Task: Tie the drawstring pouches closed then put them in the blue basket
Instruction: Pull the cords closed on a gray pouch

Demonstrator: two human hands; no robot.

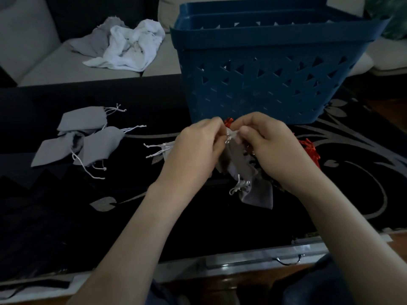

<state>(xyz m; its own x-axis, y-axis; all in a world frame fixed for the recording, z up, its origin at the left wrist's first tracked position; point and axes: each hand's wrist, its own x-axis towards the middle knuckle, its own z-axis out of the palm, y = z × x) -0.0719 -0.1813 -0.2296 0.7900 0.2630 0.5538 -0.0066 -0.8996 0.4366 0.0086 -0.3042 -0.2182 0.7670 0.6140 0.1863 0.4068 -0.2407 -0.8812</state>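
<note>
A: Head view. Hands?
B: Left hand (198,146) and right hand (268,146) meet mid-frame, knuckles up. Each grip pinches the white drawstring (231,135) of a grey pouch (235,164). The pouch hangs just under the fingers.
A: Basket?
B: Blue basket (264,84) at 12 o'clock from the hands, just beyond them, on the dark patterned surface (154,216). Can't tell what's inside.
A: Other pouches?
B: Loose pile of pouches (83,137) at 9 o'clock, well apart from the hands, cords trailing. One half-hidden pouch (165,149) behind the left hand, cords poking out toward 9. Lower pouch (257,194) at 6 o'clock of the held one, cord bunched on top; can't tell if it's tied.
A: Rest?
B: Red bits (310,148) at 3 o'clock of the right hand, mostly hidden. Crumpled cloths (127,47) on the sofa (44,67) at 11 o'clock.
</note>
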